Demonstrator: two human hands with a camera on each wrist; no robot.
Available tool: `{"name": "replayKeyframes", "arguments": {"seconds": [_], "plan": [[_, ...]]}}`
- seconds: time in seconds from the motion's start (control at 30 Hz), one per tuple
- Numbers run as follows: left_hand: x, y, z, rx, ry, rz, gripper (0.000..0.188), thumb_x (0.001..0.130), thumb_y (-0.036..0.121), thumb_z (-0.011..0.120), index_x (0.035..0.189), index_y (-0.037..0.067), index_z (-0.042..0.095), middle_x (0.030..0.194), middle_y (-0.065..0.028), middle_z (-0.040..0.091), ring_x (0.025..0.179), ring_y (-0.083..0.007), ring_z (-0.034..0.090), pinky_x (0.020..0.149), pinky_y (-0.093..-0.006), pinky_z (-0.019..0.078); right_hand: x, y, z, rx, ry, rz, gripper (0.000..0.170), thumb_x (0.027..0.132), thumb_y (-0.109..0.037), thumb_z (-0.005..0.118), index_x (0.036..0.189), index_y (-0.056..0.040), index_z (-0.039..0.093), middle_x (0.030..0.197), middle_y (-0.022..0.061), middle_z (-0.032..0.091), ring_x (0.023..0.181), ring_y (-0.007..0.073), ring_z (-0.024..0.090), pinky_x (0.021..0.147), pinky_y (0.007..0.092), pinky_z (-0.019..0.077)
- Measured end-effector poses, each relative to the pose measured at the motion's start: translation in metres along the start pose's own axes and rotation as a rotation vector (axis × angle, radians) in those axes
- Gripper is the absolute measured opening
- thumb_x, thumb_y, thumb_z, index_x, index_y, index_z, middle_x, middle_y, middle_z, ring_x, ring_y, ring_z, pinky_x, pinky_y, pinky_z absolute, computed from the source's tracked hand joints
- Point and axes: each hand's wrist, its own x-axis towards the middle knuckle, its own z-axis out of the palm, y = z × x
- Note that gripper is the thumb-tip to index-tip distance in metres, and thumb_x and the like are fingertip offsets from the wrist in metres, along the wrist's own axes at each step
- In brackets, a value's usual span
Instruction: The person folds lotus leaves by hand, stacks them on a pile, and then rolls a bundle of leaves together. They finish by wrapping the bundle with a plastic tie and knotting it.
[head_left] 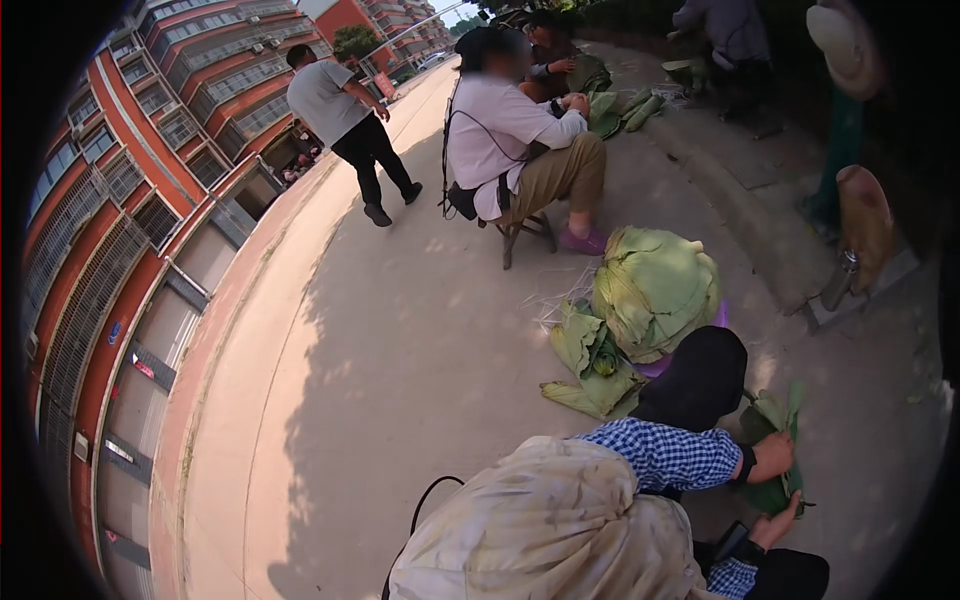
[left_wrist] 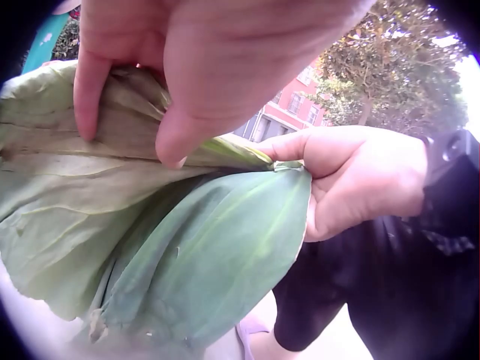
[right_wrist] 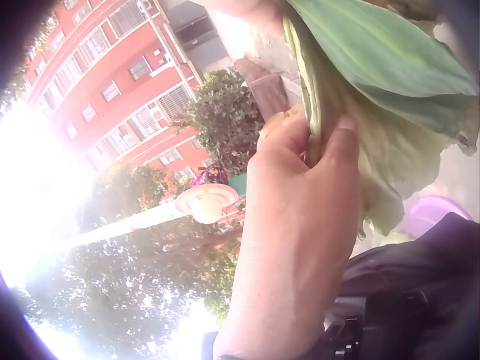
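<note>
Your right hand [right_wrist: 296, 206] pinches the folded green leaves [left_wrist: 225, 244] by one edge; your left hand [head_left: 772, 458] lies over them, its grip unclear.

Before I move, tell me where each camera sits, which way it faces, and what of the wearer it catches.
Head: worn on the head, facing forward and down at the pavement; catches checked sleeves, dark knees, left hand and right hand.
Left wrist: on the left wrist, facing the leaves; catches the left hand up close, the right hand opposite.
Right wrist: on the right wrist, facing the leaves, a lamp beyond; catches the right hand.
Both wrist views share the leaves, right hand and a red building.
</note>
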Motion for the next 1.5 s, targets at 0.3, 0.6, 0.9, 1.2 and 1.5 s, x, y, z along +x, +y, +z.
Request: {"name": "replayKeyframes", "arguments": {"seconds": [0.3,0.6,0.9,1.2,1.5], "plan": [[0.004,-0.001,-0.005,0.117,-0.120,0.039,0.020,0.069,0.015,0.064,0.082,0.004,0.072,0.088,-0.0115,0.065,0.091,-0.0285,0.057,0.072,-0.0358,0.0465,-0.002,-0.002,-0.003,0.024,-0.063,0.039,0.042,0.089,-0.029,0.065,0.115,0.0043,0.058,0.114,0.0135,0.061,0.102,0.0249,0.060,0.087,0.0383,0.0496],[-0.001,-0.001,-0.011,0.198,-0.172,-0.036,0.017,0.073,0.017,0.062,0.082,0.009,0.073,0.089,-0.0081,0.066,0.095,-0.0262,0.056,0.077,-0.0391,0.0431,-0.014,-0.007,0.006,0.052,-0.085,0.030,0.038,0.090,-0.027,0.064,0.112,0.0028,0.058,0.111,0.0126,0.063,0.099,0.0247,0.062,0.085,0.0380,0.0509],[0.002,-0.015,-0.034,0.249,0.035,0.180,0.012,0.073,0.018,0.061,0.074,0.011,0.071,0.078,-0.0037,0.065,0.088,-0.0219,0.057,0.087,-0.0369,0.0356,-0.003,0.002,0.002,0.090,-0.078,0.000,0.036,0.090,-0.026,0.062,0.112,0.0027,0.057,0.112,0.0141,0.062,0.101,0.0264,0.062,0.087,0.0405,0.0515],[0.014,-0.038,-0.054,0.035,0.127,0.564,0.011,0.074,0.016,0.059,0.078,0.006,0.058,0.077,-0.0073,0.055,0.072,-0.0228,0.061,0.063,-0.0358,0.0483,-0.012,-0.009,0.005,0.193,-0.093,-0.020,0.038,0.091,-0.027,0.061,0.114,0.0032,0.057,0.114,0.0148,0.061,0.102,0.0273,0.061,0.089,0.0410,0.0501],[0.045,-0.059,-0.115,0.067,-0.077,0.467,0.015,0.078,0.014,0.059,0.090,0.006,0.054,0.079,-0.0113,0.058,0.068,-0.0314,0.064,0.055,-0.0403,0.0497,-0.058,-0.018,0.030,0.262,-0.059,-0.129,0.037,0.094,-0.039,0.058,0.101,-0.0035,0.059,0.090,0.0039,0.062,0.077,0.0152,0.061,0.068,0.0308,0.0507]]}}
